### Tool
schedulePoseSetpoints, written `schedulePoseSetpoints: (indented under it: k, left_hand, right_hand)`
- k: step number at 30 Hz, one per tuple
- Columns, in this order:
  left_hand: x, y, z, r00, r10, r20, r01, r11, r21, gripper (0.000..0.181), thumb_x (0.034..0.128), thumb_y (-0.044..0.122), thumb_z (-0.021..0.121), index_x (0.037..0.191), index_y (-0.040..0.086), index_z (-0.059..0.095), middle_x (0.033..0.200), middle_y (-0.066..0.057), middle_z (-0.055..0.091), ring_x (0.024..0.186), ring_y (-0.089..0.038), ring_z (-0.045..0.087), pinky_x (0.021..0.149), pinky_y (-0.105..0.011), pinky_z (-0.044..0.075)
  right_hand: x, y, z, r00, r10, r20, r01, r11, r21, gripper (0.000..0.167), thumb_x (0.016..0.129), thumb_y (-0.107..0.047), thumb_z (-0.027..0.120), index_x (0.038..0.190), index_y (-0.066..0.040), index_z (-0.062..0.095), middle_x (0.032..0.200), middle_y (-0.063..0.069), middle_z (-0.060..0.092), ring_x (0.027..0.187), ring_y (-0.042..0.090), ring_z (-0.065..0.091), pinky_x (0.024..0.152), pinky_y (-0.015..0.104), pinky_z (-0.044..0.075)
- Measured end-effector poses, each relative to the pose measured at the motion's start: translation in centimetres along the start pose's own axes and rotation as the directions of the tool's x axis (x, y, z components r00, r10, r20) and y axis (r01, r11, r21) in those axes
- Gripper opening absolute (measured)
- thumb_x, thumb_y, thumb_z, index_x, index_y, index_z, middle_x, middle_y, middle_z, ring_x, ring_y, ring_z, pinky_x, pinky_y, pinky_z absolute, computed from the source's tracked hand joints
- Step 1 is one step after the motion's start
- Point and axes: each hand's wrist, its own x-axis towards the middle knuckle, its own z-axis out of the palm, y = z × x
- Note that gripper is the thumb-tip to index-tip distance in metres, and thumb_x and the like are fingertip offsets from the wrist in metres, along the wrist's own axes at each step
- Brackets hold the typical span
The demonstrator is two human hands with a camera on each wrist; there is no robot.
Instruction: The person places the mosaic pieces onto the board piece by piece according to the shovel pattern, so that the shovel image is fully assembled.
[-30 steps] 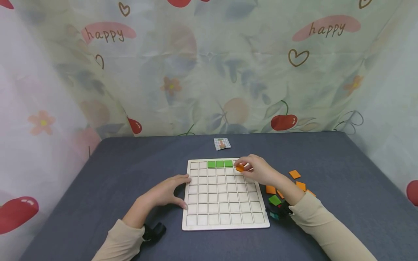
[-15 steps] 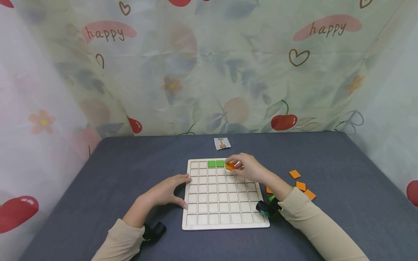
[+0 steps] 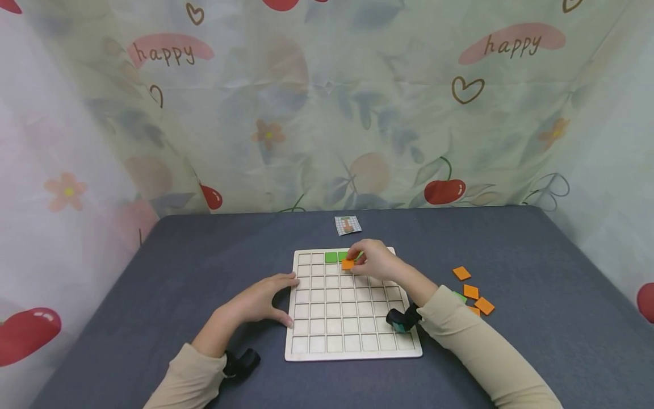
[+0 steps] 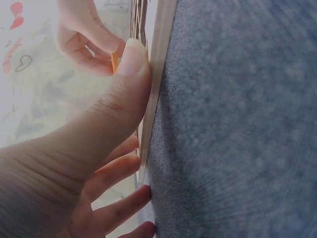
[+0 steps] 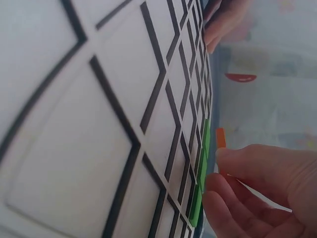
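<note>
A pale gridded board [image 3: 333, 311] lies on the dark table. My right hand [image 3: 377, 261] pinches an orange square tile [image 3: 347, 264] between thumb and fingers near the board's far rows. The right wrist view shows that orange tile [image 5: 221, 138] just apart from a row of green tiles [image 5: 198, 188] set in the grid. Those green tiles [image 3: 331, 257] are in the top row, partly covered by the right hand. My left hand [image 3: 258, 300] rests at the board's left edge with thumb and fingers spread; its thumb [image 4: 132, 59] touches the rim.
Several loose orange tiles [image 3: 462, 273] lie right of the board, with a green tile [image 3: 459, 296] partly behind the right sleeve. Beyond the board is a small printed card [image 3: 348, 225]. A patterned curtain [image 3: 327, 113] hangs behind the table.
My right hand has moved left along the board's top rows, carrying the orange tile from beside the last green tile to just below the middle one. The left hand has stayed in place.
</note>
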Motion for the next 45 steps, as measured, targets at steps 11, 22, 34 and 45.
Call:
schedulePoseSetpoints:
  k: [11, 22, 34, 45]
  left_hand:
    - [0.0, -0.1, 0.1, 1.000, -0.022, 0.004, 0.022, 1.000, 0.001, 0.088, 0.0640, 0.037, 0.083, 0.138, 0.007, 0.046, 0.149, -0.013, 0.037, 0.138, -0.033, 0.033, 0.111, -0.050, 0.030]
    - [0.1, 0.0, 0.0, 1.000, -0.001, 0.005, 0.001, 1.000, -0.006, 0.088, 0.0647, 0.036, 0.082, 0.138, 0.004, 0.045, 0.149, -0.014, 0.037, 0.138, -0.033, 0.034, 0.111, -0.049, 0.030]
    - [0.2, 0.0, 0.0, 1.000, -0.018, 0.012, 0.018, 1.000, -0.009, 0.089, 0.0642, 0.038, 0.082, 0.138, 0.006, 0.045, 0.149, -0.013, 0.036, 0.138, -0.033, 0.033, 0.111, -0.050, 0.030]
    - [0.1, 0.1, 0.0, 1.000, -0.019, 0.003, 0.019, 1.000, 0.004, 0.088, 0.0645, 0.037, 0.082, 0.138, 0.006, 0.045, 0.149, -0.013, 0.036, 0.138, -0.032, 0.033, 0.111, -0.050, 0.030]
  right_hand:
    - [0.3, -0.4, 0.5, 0.999, 0.037, 0.005, -0.037, 0.999, -0.020, 0.020, 0.081, -0.001, 0.068, 0.101, -0.002, 0.068, 0.099, 0.012, 0.067, 0.078, 0.014, 0.061, 0.069, 0.024, 0.051]
    - [0.5, -0.3, 1.0, 0.999, 0.046, -0.012, -0.047, 0.999, -0.026, 0.021, 0.080, -0.001, 0.069, 0.102, -0.003, 0.068, 0.100, 0.011, 0.067, 0.082, 0.016, 0.062, 0.071, 0.026, 0.052]
    - [-1.5, 0.9, -1.4, 0.998, -0.017, -0.059, 0.017, 1.000, 0.005, 0.028, 0.082, -0.002, 0.066, 0.110, 0.001, 0.064, 0.105, 0.018, 0.065, 0.084, 0.024, 0.066, 0.075, 0.032, 0.055]
    - [-5.8, 5.0, -5.2, 0.997, 0.071, 0.020, -0.070, 0.997, -0.040, 0.024, 0.082, -0.012, 0.069, 0.103, -0.001, 0.065, 0.093, 0.011, 0.065, 0.078, 0.016, 0.060, 0.070, 0.029, 0.052]
